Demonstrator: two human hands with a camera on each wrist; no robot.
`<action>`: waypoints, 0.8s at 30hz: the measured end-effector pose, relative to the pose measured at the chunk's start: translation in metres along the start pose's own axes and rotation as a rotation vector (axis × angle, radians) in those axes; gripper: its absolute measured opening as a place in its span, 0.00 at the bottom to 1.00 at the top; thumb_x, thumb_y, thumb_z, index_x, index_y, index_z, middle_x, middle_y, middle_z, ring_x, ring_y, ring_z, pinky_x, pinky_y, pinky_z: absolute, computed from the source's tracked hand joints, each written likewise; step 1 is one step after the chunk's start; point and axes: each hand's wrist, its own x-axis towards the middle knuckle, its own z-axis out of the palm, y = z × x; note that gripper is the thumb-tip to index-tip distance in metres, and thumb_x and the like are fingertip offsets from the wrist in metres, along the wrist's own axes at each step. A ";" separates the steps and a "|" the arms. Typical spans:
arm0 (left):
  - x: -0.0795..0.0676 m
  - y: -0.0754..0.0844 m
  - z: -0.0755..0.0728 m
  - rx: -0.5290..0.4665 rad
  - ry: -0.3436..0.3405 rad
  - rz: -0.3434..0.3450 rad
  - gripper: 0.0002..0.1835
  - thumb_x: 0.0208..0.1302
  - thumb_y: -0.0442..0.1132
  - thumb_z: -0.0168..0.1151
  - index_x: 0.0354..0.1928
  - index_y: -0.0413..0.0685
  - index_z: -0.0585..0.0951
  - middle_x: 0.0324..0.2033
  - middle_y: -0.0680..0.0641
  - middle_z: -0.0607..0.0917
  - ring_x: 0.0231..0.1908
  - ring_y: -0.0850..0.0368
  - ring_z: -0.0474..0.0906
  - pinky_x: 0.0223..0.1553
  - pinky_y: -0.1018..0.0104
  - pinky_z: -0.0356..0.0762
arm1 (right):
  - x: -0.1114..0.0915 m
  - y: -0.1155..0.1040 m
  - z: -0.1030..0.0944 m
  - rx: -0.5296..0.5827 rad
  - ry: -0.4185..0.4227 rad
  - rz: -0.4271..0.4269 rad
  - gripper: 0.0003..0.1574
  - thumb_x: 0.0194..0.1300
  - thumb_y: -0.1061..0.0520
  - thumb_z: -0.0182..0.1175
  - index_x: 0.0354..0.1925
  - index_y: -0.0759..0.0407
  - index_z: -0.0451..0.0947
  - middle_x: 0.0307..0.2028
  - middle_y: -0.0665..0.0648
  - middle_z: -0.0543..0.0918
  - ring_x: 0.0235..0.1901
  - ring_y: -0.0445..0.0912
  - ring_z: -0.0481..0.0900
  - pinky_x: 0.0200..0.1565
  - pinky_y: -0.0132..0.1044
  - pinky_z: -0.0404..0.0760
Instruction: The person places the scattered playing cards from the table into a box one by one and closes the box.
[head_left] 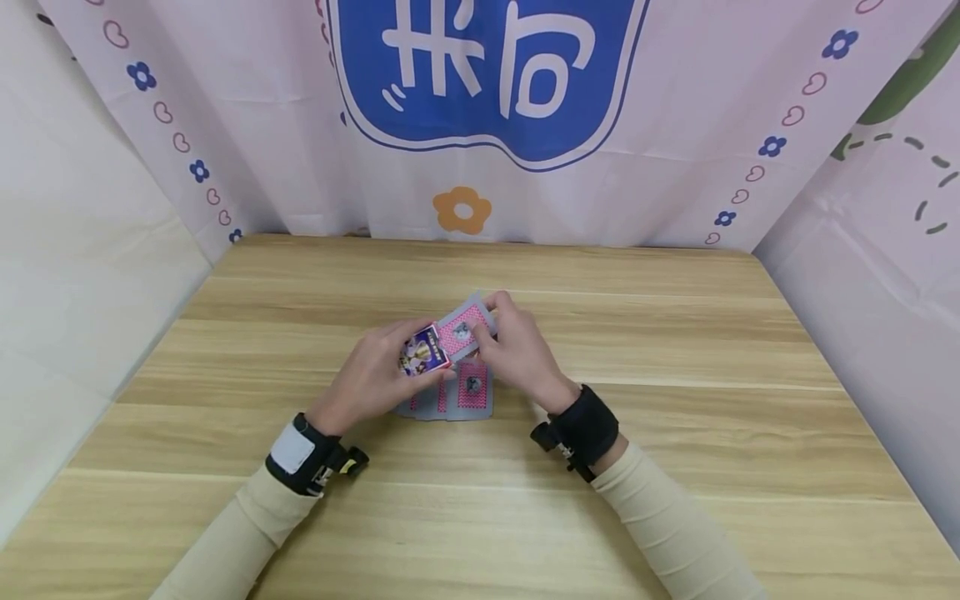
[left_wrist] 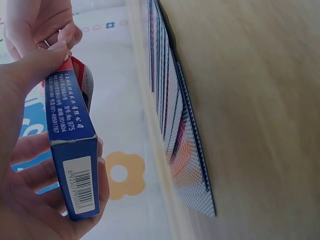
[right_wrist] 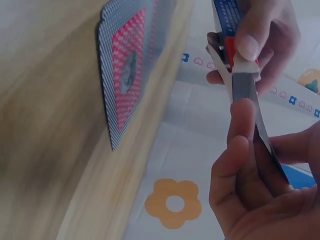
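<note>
My left hand grips a blue playing-card box printed with a trophy, tilted above the table. Its barcode end faces the camera in the left wrist view, with the thumb along one narrow side. Between thumb and fingers, my right hand pinches a stack of pink-backed playing cards. This stack lines up with the box's open end, and its near end meets the opening. In the right wrist view, a loose flap stands out beside that opening. Below the hands, more cards lie overlapped, backs up.
All this is over a wood-grain table. A white curtain with a blue emblem and an orange flower hangs behind the back edge, and pale cloth walls stand at both sides. Each wrist wears a black strap with a small camera.
</note>
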 end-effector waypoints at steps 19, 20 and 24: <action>0.000 -0.001 0.000 0.008 0.010 0.025 0.41 0.46 0.59 0.71 0.58 0.41 0.74 0.46 0.43 0.82 0.34 0.60 0.75 0.29 0.61 0.79 | -0.002 -0.002 0.004 -0.070 -0.031 -0.084 0.18 0.60 0.64 0.61 0.48 0.64 0.70 0.28 0.52 0.79 0.26 0.40 0.75 0.26 0.34 0.77; 0.000 -0.001 0.000 0.009 0.009 0.031 0.40 0.46 0.59 0.71 0.57 0.41 0.74 0.46 0.43 0.82 0.35 0.60 0.75 0.29 0.61 0.80 | -0.003 -0.003 0.005 -0.079 -0.030 -0.090 0.17 0.59 0.64 0.62 0.47 0.64 0.70 0.28 0.52 0.79 0.26 0.40 0.75 0.27 0.34 0.78; 0.000 -0.002 0.001 0.008 0.005 0.062 0.39 0.47 0.57 0.71 0.57 0.41 0.74 0.47 0.42 0.82 0.35 0.60 0.76 0.30 0.61 0.81 | -0.004 -0.002 0.010 -0.098 -0.040 -0.105 0.16 0.58 0.63 0.65 0.44 0.65 0.73 0.29 0.52 0.81 0.27 0.38 0.76 0.27 0.32 0.80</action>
